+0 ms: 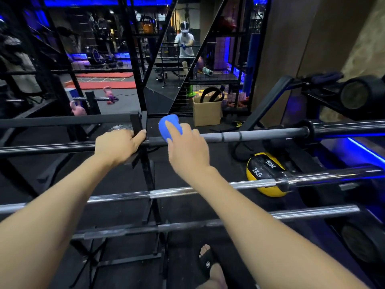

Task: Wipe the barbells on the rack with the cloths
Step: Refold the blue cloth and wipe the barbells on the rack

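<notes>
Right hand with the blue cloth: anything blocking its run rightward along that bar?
Nothing visible does. The right hand presses the blue cloth on the top barbell, whose shaft is bare up to its collar. The left hand grips left of the rack upright.

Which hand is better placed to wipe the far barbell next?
The right hand. It already grips the blue cloth against the far barbell, with bare bar stretching to its right. The left hand holds no cloth and rests on the bar by the rack upright.
</notes>
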